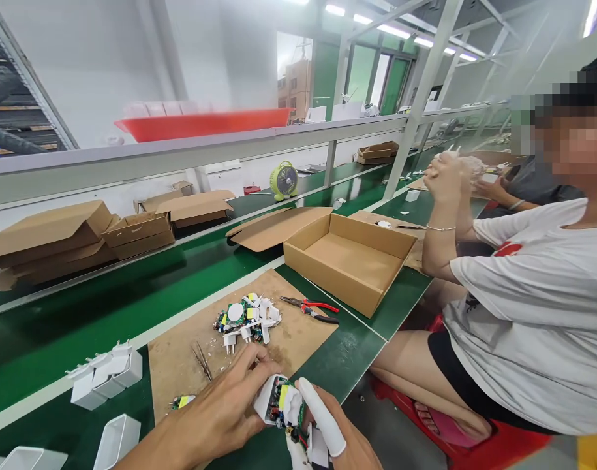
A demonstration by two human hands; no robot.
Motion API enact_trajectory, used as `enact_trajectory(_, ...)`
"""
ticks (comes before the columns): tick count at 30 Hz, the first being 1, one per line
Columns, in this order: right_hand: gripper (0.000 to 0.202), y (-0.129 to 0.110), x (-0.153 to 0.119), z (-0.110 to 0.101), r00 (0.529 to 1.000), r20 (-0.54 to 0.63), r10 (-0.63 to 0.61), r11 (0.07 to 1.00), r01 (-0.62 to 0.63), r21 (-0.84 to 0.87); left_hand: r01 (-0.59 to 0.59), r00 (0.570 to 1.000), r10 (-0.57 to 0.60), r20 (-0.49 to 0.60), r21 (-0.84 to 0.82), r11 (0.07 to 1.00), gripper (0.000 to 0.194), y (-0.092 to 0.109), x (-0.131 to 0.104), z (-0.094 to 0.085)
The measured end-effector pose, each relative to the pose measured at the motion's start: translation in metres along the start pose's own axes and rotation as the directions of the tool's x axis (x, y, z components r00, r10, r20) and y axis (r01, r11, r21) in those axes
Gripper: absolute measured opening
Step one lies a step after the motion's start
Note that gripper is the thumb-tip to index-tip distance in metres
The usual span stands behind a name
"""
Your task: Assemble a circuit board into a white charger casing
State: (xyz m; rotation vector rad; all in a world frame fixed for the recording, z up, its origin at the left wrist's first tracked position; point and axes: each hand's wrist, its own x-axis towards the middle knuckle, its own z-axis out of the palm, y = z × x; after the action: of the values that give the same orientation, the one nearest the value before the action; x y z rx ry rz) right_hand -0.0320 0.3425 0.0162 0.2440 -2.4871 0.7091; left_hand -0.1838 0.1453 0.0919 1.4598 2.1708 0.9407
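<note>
Two hands meet at the near edge of the cardboard mat point(298, 339). The left hand point(220, 411) clamps its fingers on the left side of a white charger casing point(267, 399). The circuit board point(284, 401) sits in the casing, between both hands. The right hand point(337, 437), with a white finger cot point(320, 414), pinches the board from the right. Farther away lie a pile of charger parts point(246, 320) and red-handled pliers point(310, 308).
</note>
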Motion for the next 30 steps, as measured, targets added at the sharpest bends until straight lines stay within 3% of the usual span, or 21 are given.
enact_trajectory(12,0.075,-0.017,0.02,-0.005,0.976,-0.187,-0.109,0.993,0.099,-0.06,0.037,0.999,-0.037,0.012,0.017,0.999,0.061,0.005,-0.005,0.0)
enact_trajectory(19,0.078,-0.026,0.03,-0.018,0.994,-0.1,-0.053,0.999,0.053,-0.009,0.065,0.998,-0.065,0.025,-0.008,0.998,0.059,0.005,-0.007,-0.003)
enact_trajectory(30,0.075,-0.027,0.031,-0.024,0.997,-0.072,-0.041,0.999,0.042,0.015,0.09,0.996,-0.089,0.023,-0.005,0.996,0.061,0.012,-0.007,-0.005)
